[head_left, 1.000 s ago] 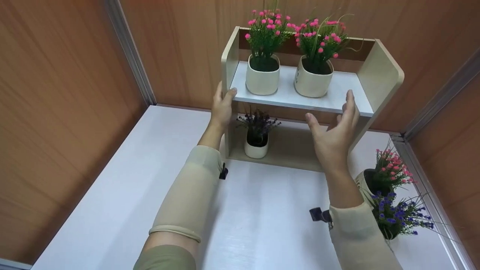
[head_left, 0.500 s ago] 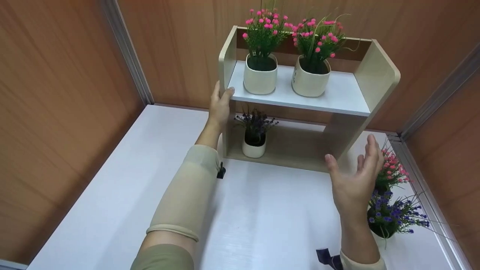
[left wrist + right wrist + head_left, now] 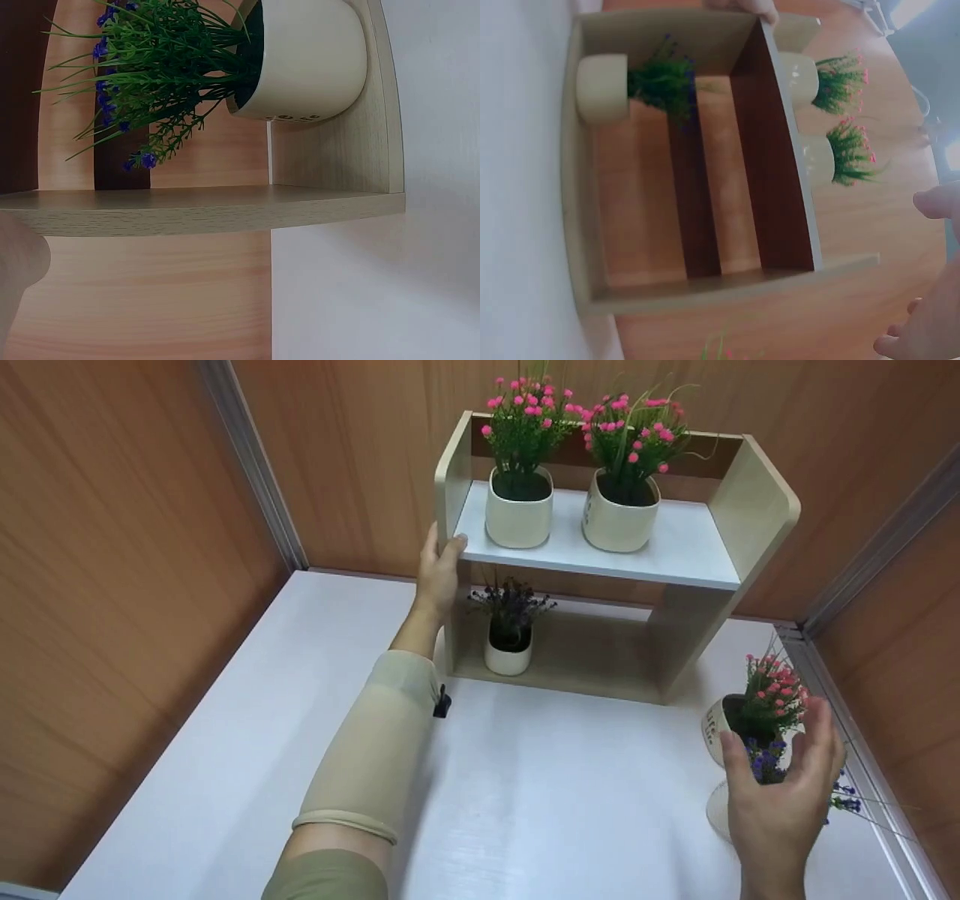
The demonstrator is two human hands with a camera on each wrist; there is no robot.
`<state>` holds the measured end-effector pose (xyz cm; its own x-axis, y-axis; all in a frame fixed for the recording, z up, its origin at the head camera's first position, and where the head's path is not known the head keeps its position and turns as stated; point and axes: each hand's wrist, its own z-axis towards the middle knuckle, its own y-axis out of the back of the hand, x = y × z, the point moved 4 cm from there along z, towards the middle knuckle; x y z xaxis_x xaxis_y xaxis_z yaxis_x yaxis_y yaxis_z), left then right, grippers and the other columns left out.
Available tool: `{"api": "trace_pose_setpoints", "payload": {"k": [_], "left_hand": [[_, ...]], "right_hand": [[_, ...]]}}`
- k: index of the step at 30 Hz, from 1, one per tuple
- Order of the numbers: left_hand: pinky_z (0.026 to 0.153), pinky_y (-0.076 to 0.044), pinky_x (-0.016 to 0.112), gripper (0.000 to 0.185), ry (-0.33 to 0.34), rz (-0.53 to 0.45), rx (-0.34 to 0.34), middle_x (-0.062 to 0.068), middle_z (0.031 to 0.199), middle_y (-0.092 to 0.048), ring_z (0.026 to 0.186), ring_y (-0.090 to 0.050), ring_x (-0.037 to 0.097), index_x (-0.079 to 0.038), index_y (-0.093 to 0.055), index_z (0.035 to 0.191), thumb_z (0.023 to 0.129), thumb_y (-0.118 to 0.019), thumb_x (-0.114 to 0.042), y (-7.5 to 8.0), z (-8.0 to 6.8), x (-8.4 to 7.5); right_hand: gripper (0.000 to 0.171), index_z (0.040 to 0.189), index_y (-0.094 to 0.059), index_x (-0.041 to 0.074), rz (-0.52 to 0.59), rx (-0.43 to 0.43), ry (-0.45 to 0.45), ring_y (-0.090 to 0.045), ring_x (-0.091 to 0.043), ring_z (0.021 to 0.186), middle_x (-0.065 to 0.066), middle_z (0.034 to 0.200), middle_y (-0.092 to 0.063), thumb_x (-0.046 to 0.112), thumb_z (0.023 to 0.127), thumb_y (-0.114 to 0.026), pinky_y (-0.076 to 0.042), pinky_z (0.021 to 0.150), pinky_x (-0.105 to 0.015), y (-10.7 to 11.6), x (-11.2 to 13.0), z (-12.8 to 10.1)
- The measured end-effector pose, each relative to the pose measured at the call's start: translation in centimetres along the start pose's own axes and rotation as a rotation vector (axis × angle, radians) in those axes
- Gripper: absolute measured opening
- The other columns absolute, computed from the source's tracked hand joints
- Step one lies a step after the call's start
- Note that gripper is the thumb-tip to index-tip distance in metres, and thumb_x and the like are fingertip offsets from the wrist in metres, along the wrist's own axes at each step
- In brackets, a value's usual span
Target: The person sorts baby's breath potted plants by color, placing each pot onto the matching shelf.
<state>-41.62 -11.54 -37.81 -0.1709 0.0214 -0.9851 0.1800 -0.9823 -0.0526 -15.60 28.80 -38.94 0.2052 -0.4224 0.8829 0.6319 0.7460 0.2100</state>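
The left hand (image 3: 439,574) grips the left side panel of the wooden shelf (image 3: 757,510), thumb curled round its front edge; the fingers behind the panel are hidden. The right hand (image 3: 780,802) is spread loosely just before a blue-flowered pot (image 3: 718,810), which it mostly covers; whether they touch cannot be told. Just beyond those fingers stands a pink-flowered pot (image 3: 712,725). Farther off, two pink-flowered pots (image 3: 519,517) sit on the upper board and a small dark-flowered pot (image 3: 508,658) below.

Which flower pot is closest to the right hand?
The pot of purple flowers on the table, by the right hand, whose fingers curve around it. The pink-flowered pot stands just behind; the other three sit on the shelf.
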Motion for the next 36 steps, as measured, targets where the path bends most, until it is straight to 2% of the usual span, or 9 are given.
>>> {"api": "trace_pose_setpoints", "payload": {"k": [4,9,15,21,25,29,31,34,36], "left_hand": [[0.142,-0.009,0.051,0.087,0.006,-0.004,0.0,0.004,0.185,-0.011,0.173,-0.007,0.025,-0.021,-0.011,0.176,0.107,-0.056,-0.048,0.0,0.0,0.0],[0.142,-0.01,0.051,0.084,-0.02,-0.015,0.004,0.006,0.185,-0.015,0.173,-0.01,0.027,-0.02,-0.012,0.176,0.108,-0.054,-0.046,0.0,0.0,0.0],[0.142,-0.011,0.051,0.082,-0.024,-0.009,0.01,0.004,0.185,-0.015,0.173,-0.01,0.025,-0.022,-0.013,0.176,0.109,-0.053,-0.047,0.0,-0.1,0.2],[0.142,-0.01,0.051,0.085,-0.044,-0.008,0.001,0.007,0.185,-0.014,0.173,-0.01,0.027,-0.018,-0.013,0.176,0.108,-0.054,-0.045,0.0,0.0,0.0],[0.142,-0.011,0.051,0.084,-0.039,-0.013,-0.006,0.008,0.185,-0.014,0.173,-0.011,0.028,-0.018,-0.013,0.176,0.108,-0.055,-0.045,0.1,0.1,0.0],[0.142,-0.011,0.05,0.084,-0.018,0.001,-0.005,0.006,0.185,-0.014,0.173,-0.011,0.026,-0.02,-0.013,0.176,0.108,-0.055,-0.047,0.1,0.0,0.0],[0.142,-0.011,0.049,0.085,-0.007,0.009,-0.004,0.005,0.185,-0.013,0.173,-0.01,0.025,-0.022,-0.013,0.176,0.108,-0.055,-0.049,0.1,0.0,0.0],[0.142,-0.01,0.051,0.086,-0.003,0.009,0.002,0.004,0.185,-0.012,0.173,-0.008,0.026,-0.022,-0.012,0.176,0.108,-0.055,-0.05,0.1,0.0,0.0],[0.142,-0.009,0.053,0.087,-0.002,0.009,0.004,0.005,0.185,-0.01,0.173,-0.007,0.027,-0.021,-0.01,0.176,0.107,-0.054,-0.05,0.0,-0.1,0.0]], "right_hand": [[0.091,0.171,-0.032,0.019,-0.062,-0.04,0.04,-0.036,-0.017,0.162,-0.006,0.173,-0.037,-0.003,0.095,-0.076,-0.025,0.135,-0.019,1.8,-0.8,-0.3],[0.076,0.169,-0.038,0.018,-0.09,-0.092,0.003,-0.041,-0.01,0.156,-0.001,0.169,-0.044,0.0,0.101,-0.067,-0.029,0.13,-0.012,4.1,-2.2,-0.7],[0.061,0.157,-0.053,0.012,-0.098,-0.234,-0.078,-0.051,0.0,0.137,0.025,0.139,-0.05,-0.001,0.098,-0.066,-0.041,0.123,-0.014,6.6,-4.4,-1.6],[0.045,0.148,-0.056,0.016,-0.23,-0.311,-0.219,-0.05,0.011,0.12,0.035,0.119,-0.044,0.01,0.104,-0.062,-0.046,0.123,-0.022,8.2,-6.8,-2.0],[0.034,0.138,-0.058,0.025,-0.329,-0.255,-0.289,-0.046,0.017,0.11,0.037,0.109,-0.041,0.016,0.106,-0.062,-0.046,0.122,-0.02,8.6,-8.8,-1.7],[0.025,0.128,-0.063,0.014,-0.465,-0.117,-0.343,-0.039,0.023,0.093,0.028,0.106,-0.049,0.02,0.104,-0.066,-0.048,0.105,-0.01,9.1,-11.3,-1.1],[0.032,0.128,-0.064,0.004,-0.493,-0.027,-0.369,-0.038,0.024,0.086,0.016,0.107,-0.057,0.02,0.101,-0.07,-0.044,0.09,-0.004,9.3,-12.5,-0.6],[0.049,0.138,-0.059,-0.003,-0.507,0.128,-0.427,-0.037,0.027,0.082,-0.01,0.122,-0.068,0.022,0.099,-0.075,-0.039,0.075,0.003,9.2,-14.3,0.0],[0.061,0.144,-0.053,-0.009,-0.505,0.213,-0.445,-0.059,0.012,0.09,-0.026,0.134,-0.063,0.022,0.097,-0.078,-0.037,0.068,0.005,9.0,-15.2,0.3]]}}
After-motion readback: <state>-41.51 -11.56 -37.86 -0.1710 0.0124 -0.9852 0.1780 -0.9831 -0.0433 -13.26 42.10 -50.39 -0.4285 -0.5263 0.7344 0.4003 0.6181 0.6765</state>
